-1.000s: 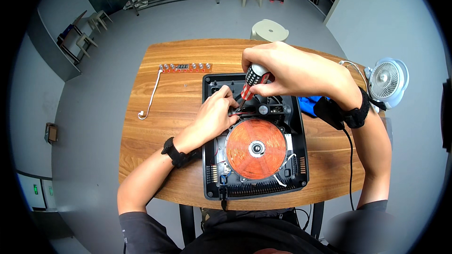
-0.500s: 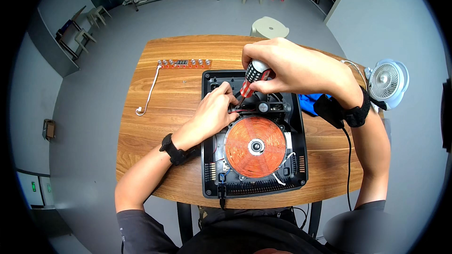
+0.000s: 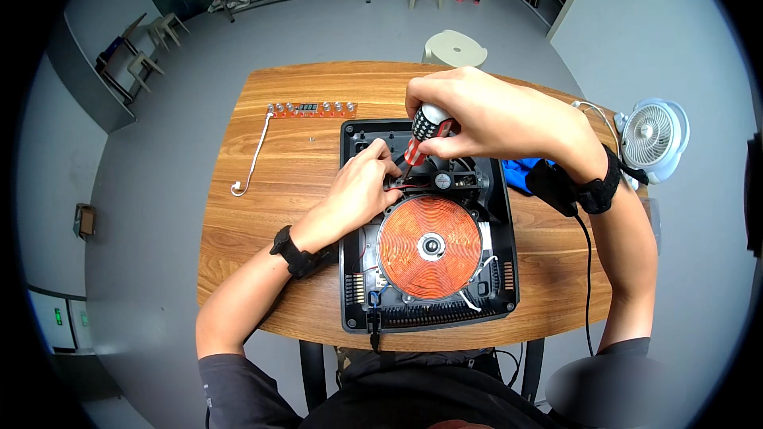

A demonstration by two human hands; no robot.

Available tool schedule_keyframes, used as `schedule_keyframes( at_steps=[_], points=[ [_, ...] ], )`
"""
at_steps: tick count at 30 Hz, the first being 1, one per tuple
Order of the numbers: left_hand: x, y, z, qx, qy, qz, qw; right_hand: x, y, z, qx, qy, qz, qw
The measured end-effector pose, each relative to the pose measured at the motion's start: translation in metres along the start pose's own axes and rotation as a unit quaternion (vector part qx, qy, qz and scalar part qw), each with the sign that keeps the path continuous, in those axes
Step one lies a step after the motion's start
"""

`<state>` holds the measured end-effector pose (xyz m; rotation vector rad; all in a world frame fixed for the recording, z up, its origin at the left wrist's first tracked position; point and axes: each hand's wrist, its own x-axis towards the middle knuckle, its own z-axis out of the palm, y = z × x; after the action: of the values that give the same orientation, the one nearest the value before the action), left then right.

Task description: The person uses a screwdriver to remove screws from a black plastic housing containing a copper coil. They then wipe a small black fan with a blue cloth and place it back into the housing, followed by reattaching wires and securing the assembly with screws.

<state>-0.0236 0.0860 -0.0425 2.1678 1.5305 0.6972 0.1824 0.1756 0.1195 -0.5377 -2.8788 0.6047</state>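
Note:
An opened induction cooker with a black housing (image 3: 509,286) lies on the table, its round copper coil (image 3: 405,262) facing up. My right hand (image 3: 473,119) is wrapped round the red, white and black handle of a screwdriver (image 3: 419,141). The tool is tilted, with its shaft pointing down into the cooker just beyond the coil, by the black fan area. Beside the shaft, my left hand (image 3: 362,191) presses bent fingers and thumb together near a red wire. What those fingers hold is too small to make out, and the screwdriver's tip is partly hidden.
A narrow circuit board (image 3: 330,110) with a white cable (image 3: 258,155) lies at the table's far left, and a tiny piece (image 3: 311,140) sits nearer. To the right are blue cloth (image 3: 518,175) and a small fan (image 3: 653,133). A stool (image 3: 455,48) stands beyond the table.
The screwdriver handle and my right hand have shifted very slightly; the grip looks the same. My left hand stays in its place at the cooker.

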Motion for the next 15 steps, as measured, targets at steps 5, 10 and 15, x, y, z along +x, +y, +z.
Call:
schedule_keyframes(
  at_steps=[5,10,15],
  points=[
    [0.0,0.0013,0.0006,-0.006,0.005,-0.009,1.0,0.0014,-0.0062,-0.0016,0.004,-0.01,0.009,1.0],
    [0.0002,0.0028,-0.0009,0.005,-0.001,0.0,1.0,0.0024,-0.0023,0.0024,-0.007,0.005,-0.011,1.0],
    [0.0005,0.0026,0.0011,0.005,-0.008,-0.009,1.0,0.0065,-0.0057,0.0072,-0.029,-0.005,0.045,0.999]
  ],
)
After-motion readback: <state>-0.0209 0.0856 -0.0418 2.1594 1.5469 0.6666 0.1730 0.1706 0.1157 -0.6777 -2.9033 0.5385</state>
